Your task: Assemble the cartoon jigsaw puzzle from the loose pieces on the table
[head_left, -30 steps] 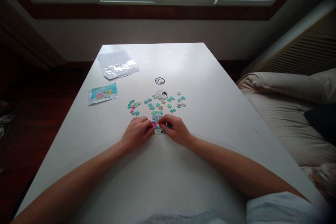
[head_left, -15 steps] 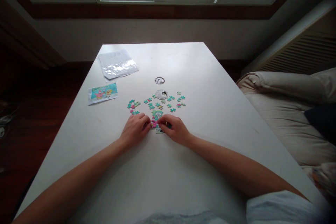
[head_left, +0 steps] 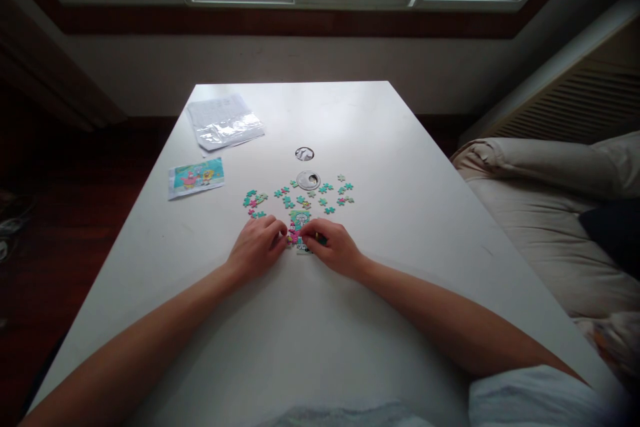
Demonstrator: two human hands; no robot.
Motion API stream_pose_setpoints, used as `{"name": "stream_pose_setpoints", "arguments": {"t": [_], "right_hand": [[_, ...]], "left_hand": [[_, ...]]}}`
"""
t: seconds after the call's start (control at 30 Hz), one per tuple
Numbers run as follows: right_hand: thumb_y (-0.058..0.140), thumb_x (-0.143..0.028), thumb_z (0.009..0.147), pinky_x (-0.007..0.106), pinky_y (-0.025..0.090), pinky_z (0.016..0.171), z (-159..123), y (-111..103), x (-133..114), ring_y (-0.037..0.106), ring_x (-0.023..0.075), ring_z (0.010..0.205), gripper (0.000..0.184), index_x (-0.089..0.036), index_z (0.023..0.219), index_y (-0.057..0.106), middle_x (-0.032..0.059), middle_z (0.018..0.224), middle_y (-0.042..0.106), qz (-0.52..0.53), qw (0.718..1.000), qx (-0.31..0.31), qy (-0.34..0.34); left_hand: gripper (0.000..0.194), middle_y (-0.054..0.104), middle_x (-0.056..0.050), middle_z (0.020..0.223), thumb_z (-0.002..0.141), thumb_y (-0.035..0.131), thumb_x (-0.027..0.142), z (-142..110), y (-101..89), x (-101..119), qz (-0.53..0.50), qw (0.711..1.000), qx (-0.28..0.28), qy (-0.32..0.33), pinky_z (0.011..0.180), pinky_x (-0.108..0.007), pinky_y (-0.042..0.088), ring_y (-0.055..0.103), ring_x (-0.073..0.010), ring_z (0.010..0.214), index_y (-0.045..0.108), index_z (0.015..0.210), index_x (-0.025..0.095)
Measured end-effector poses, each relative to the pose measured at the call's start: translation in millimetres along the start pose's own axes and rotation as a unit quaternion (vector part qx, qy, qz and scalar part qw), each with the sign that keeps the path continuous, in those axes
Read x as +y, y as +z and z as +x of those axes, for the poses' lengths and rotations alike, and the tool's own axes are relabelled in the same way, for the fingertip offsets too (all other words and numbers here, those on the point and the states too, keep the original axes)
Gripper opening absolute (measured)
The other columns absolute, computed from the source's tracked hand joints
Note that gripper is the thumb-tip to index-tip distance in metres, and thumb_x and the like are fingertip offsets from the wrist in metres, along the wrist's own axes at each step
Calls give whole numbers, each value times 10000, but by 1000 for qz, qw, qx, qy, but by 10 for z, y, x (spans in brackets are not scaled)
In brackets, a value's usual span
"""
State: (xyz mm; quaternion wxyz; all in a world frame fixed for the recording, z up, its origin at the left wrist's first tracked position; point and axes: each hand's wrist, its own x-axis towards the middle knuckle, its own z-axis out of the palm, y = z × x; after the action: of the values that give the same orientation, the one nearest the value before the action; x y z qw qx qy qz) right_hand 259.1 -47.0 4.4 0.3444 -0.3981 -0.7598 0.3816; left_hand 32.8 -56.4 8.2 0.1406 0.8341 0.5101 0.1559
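A small block of joined jigsaw pieces [head_left: 301, 217], green at the top with a pink figure at its left side, lies flat between my hands. My left hand [head_left: 256, 245] has its fingers curled and the tips pressed on a jigsaw piece [head_left: 290, 240] at the block's lower left edge. From the other side, my right hand [head_left: 334, 247] pinches its thumb and fingertips onto the joined pieces, covering their right part. Several loose jigsaw pieces [head_left: 289, 201], mostly green with some pink, are scattered just beyond both hands.
The picture card [head_left: 196, 177] rests at the left of the white table [head_left: 320, 333], with a clear plastic bag with paper [head_left: 225, 123] behind it. A round metallic cable cover [head_left: 308, 180] and a round hole [head_left: 304, 154] sit beyond the pieces. A beige sofa [head_left: 520, 213] stands at the right.
My left hand has shifted slightly up and away from me at the block's left edge, the pink lower-left piece moving with it. My right hand has stayed in place.
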Motion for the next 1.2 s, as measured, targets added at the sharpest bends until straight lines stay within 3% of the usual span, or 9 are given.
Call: {"name": "stream_pose_setpoints", "arguments": {"t": [0.2,0.63,1.2], "right_hand": [[615,-164,881,249,431,706,11,0,7,571,132,740,104,-209,911,704,-5,804,664,3,1000,5,-9],[607,-175,891,253,438,723,10,4,35,578,137,762,100,-214,914,696,-2,818,665,0,1000,5,-18],[614,-157,885,244,425,695,16,-10,13,562,125,740,90,-204,903,688,-11,802,650,4,1000,0,-12]], "left_hand": [[153,632,-40,1017,932,620,303,-15,-44,21,10,999,-23,34,852,-372,411,592,-228,947,636,1075,251],[125,622,-36,990,884,641,267,-52,-95,164,7,995,-75,64,856,-377,406,588,-231,970,606,1000,235],[94,623,-31,970,902,654,297,-48,-73,138,4,995,-73,63,852,-372,404,597,-222,954,618,963,235]]}}
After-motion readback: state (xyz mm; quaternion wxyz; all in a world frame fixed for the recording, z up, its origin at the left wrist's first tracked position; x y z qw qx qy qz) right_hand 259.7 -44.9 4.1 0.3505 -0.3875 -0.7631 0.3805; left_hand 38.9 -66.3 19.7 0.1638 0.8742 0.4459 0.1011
